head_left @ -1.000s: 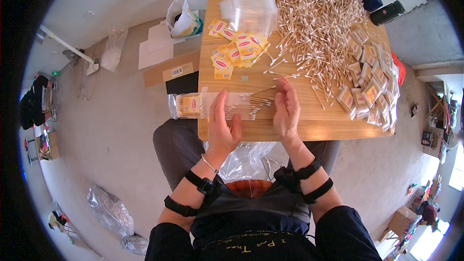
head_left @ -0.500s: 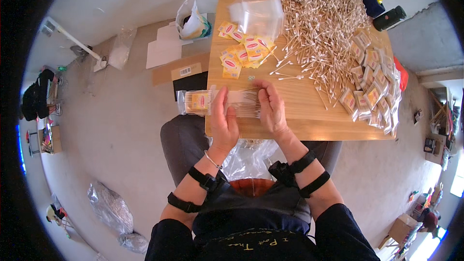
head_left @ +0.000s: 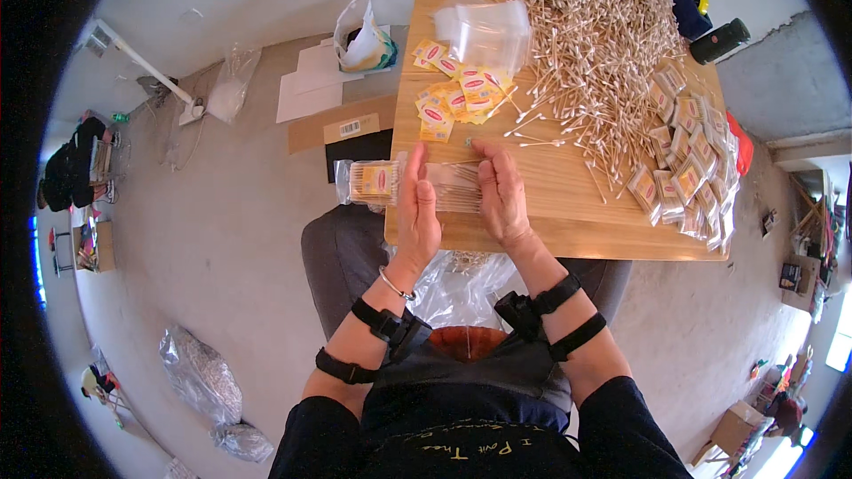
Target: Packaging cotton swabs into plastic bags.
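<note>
My left hand (head_left: pixel 420 208) stands on edge near the table's front left, fingers stretched out and palm facing right. Opposite it, my right hand (head_left: pixel 504 195) has its palm turned left and its fingers slightly bent. A loose bundle of cotton swabs (head_left: pixel 458 188) lies crosswise between the two palms, its ends next to them. Neither hand wraps round the swabs; how firmly the palms press them cannot be told. Just left of my left hand, a clear bag of cotton swabs with a yellow card (head_left: pixel 375 180) sticks out past the table's left edge.
A big heap of loose cotton swabs (head_left: pixel 590 27) covers the table's far middle. Yellow cards (head_left: pixel 475 89) and clear empty bags (head_left: pixel 488 31) lie at the far left. Filled swab packs (head_left: pixel 688 173) are piled at the right. A dark cylinder (head_left: pixel 720 40) stands beyond them.
The whole view has shifted slightly. My left hand's fingers look straighter and more upright; my right hand stays at the other end of the swabs.
</note>
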`<state>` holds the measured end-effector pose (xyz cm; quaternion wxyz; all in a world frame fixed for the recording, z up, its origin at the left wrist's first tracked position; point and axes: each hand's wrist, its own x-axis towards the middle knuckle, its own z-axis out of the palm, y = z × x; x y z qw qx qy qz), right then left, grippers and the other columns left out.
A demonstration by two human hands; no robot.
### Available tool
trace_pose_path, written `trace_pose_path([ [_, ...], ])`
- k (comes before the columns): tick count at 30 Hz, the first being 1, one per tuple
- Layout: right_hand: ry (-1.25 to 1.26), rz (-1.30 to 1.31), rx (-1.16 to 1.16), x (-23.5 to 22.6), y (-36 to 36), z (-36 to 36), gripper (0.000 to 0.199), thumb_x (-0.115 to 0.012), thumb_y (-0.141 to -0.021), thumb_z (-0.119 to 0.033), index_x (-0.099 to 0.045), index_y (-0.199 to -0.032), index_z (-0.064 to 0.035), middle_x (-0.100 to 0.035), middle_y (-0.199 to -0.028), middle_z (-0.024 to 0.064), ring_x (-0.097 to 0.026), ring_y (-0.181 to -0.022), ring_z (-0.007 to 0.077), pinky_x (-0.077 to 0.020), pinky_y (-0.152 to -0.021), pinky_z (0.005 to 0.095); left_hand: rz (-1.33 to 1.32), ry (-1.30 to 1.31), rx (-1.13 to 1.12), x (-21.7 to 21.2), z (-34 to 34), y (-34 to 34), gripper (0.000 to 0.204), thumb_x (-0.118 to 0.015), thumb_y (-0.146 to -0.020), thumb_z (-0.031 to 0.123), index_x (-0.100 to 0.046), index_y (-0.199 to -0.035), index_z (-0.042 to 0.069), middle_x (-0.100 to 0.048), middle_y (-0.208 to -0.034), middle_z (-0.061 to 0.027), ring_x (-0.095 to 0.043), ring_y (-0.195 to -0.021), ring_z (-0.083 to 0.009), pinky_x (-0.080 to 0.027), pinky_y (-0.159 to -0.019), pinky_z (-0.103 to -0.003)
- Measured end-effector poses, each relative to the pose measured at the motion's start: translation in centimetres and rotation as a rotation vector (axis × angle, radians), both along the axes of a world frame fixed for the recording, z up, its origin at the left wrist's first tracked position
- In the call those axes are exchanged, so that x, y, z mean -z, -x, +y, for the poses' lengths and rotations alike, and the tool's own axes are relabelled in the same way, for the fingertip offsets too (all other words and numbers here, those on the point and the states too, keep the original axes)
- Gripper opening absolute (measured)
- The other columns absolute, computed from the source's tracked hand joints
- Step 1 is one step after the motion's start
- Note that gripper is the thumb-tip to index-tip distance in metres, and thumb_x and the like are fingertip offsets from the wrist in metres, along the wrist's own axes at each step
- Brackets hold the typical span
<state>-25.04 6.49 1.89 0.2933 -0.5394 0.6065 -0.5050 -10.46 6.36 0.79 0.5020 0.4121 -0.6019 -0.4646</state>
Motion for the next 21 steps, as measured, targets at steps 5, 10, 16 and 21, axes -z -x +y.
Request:
trace_pose_path([
  [5, 0.014, 0.221, -0.071, 0.2, 0.1, 0.0, 0.024, -0.051, -0.096, -0.01, -0.059, -0.117, -0.0031, -0.065, -0.106, 0.0156, -0.054, -0.106, 0.0342, -0.0411, -0.097, 0.0431, 0.008, -0.014, 0.016, -0.2, 0.2, 0.0, 0.06, -0.036, -0.105, 0.037, -0.029, -0.147, -0.005, -0.036, -0.15, -0.0217, -0.036, -0.14, -0.0297, -0.026, -0.116, -0.037],
  [10, -0.04, -0.043, -0.017, 0.8, 0.0, 0.4, 0.029, -0.042, -0.104, -0.016, -0.057, -0.123, -0.0013, -0.064, -0.113, 0.009, -0.055, -0.11, 0.0195, -0.0404, -0.099, 0.0336, 0.018, -0.03, 0.039, -0.4, 0.0, -0.1, 0.064, -0.034, -0.105, 0.041, -0.028, -0.148, -0.005, -0.035, -0.151, -0.0219, -0.034, -0.141, -0.0297, -0.025, -0.116, -0.037],
  [16, 0.021, -0.285, 0.086, -0.5, -0.4, 0.6, 0.032, -0.038, -0.106, -0.02, -0.057, -0.122, 0.0011, -0.062, -0.112, 0.0083, -0.052, -0.108, 0.0154, -0.0391, -0.096, 0.0282, 0.031, -0.055, 0.072, -0.7, -0.1, -0.2, 0.068, -0.033, -0.105, 0.046, -0.027, -0.149, -0.006, -0.033, -0.153, -0.0222, -0.032, -0.142, -0.0298, -0.023, -0.117, -0.037],
  [21, -0.027, -0.332, 0.034, -0.4, -1.5, 0.0, 0.035, -0.038, -0.106, -0.023, -0.058, -0.122, 0.0005, -0.061, -0.116, 0.0077, -0.052, -0.11, 0.0162, -0.0374, -0.099, 0.0291, 0.069, -0.091, 0.109, -0.7, -0.5, -0.1, 0.074, -0.031, -0.104, 0.052, -0.023, -0.15, -0.005, -0.028, -0.155, -0.021, -0.028, -0.144, -0.0286, -0.021, -0.118, -0.037],
])
